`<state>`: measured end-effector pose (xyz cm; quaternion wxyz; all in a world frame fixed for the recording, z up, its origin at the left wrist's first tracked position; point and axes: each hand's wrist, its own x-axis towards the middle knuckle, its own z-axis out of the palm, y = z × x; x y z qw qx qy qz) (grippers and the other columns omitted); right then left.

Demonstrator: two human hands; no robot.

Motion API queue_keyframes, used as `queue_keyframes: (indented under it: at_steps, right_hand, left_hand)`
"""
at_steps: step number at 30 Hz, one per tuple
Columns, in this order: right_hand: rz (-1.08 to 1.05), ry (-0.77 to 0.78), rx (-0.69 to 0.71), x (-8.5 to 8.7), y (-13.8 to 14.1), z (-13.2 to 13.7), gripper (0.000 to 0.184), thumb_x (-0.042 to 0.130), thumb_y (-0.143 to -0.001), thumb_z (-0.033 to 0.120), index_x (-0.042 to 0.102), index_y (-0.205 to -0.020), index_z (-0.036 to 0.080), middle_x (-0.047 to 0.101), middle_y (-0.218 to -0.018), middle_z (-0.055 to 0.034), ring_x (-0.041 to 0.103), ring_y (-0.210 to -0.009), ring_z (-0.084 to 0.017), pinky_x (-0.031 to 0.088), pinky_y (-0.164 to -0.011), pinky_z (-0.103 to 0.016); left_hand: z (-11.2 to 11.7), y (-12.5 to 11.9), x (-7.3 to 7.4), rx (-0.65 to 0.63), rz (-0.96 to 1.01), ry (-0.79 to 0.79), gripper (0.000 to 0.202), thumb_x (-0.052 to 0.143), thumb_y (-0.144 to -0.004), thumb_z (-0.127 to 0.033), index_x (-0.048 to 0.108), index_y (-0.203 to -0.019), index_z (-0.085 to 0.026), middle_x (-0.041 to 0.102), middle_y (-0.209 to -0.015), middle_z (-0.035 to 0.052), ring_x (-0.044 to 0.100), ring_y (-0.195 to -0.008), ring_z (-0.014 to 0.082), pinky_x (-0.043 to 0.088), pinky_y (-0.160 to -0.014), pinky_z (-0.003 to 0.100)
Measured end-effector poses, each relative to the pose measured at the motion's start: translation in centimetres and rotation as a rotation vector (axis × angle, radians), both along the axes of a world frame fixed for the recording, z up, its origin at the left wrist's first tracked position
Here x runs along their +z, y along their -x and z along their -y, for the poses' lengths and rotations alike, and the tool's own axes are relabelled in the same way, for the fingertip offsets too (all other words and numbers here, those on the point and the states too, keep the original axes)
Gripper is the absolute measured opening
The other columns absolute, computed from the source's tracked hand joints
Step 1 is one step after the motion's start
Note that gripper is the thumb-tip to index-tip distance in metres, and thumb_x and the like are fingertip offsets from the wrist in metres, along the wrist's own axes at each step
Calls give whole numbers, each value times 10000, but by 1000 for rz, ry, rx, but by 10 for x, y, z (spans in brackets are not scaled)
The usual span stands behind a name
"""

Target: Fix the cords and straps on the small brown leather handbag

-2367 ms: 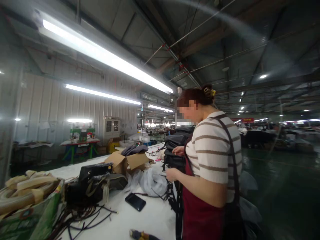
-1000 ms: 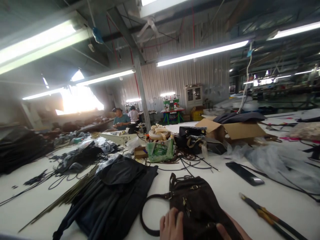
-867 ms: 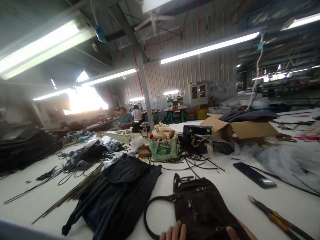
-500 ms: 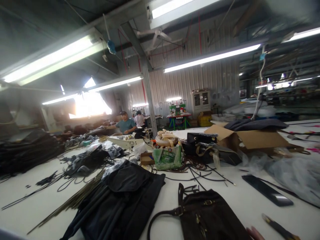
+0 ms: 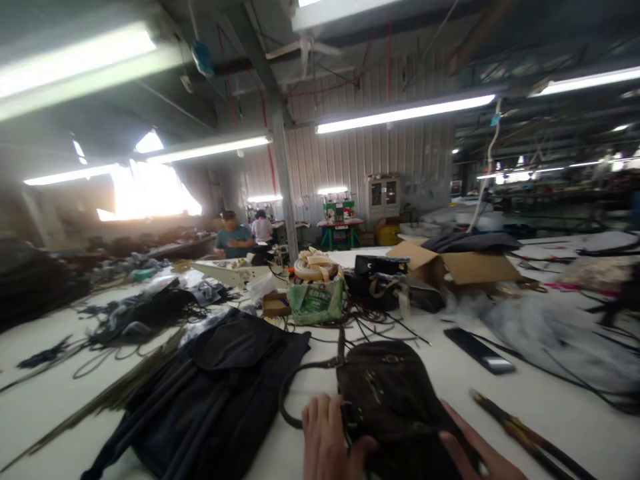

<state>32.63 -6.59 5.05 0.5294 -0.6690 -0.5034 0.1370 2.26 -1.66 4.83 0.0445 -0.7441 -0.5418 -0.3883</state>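
A dark brown handbag (image 5: 387,380) with brass-coloured buckles and zips lies at the bottom centre of the head view. Its rolled handle (image 5: 293,383) loops out to the left. My left hand (image 5: 325,433) grips the bag's left side, fingers curled and thumb over the front. On the opposite edge, my right hand (image 5: 475,447) holds the bag, thumb on the front and fingers along the side. Left of it, a black backpack (image 5: 215,393) lies flat. Long-handled pliers or cutters (image 5: 515,423) rest right of my right hand; their exact kind is unclear.
The white table (image 5: 400,333) bears a black phone-like slab (image 5: 477,350), a green-and-white bag (image 5: 316,301) with rolled tape, an open cardboard box (image 5: 480,270), clear plastic wrap (image 5: 540,327) and dark cords. Across the table sits a person (image 5: 234,237); another is farther back.
My left hand has come into view and onto the handbag. More of my right hand shows, now at the bag's right edge. The camera view has shifted, revealing more of the pliers-like tool.
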Motion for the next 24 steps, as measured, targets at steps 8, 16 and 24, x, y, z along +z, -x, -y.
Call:
queue_keyframes:
  at_steps: [8, 16, 24]
  right_hand:
    - [110, -63, 102, 0, 28, 31, 779, 713, -1022, 652, 578, -1643, 201, 620, -1631, -132, 611, -1514, -353, 480, -1321, -556]
    - [1, -44, 206, 7, 20, 33, 638, 595, -1101, 630, 651, -1582, 215, 669, -1580, -108, 628, -1496, -341, 507, -1301, -530]
    - [291, -5, 226, 16, 14, 34, 830, 835, -960, 537, 519, -1689, 295, 441, -1776, -112, 440, -1638, -394, 398, -1352, -656]
  left_hand:
    - [44, 14, 29, -76, -52, 291, 875, 922, -818, -443, 491, -1527, -167, 646, -1417, 149, 566, -1328, 385, 410, -1163, 558]
    - [58, 3, 30, -114, -168, 162, 712, 663, -950, -127, 421, -1618, -179, 581, -1564, 184, 513, -1460, 348, 377, -1217, 539]
    - [71, 4, 14, -13, -150, 37, 893, 665, -995, -102, 211, -1757, -207, 475, -1709, 218, 446, -1589, 376, 407, -1232, 561]
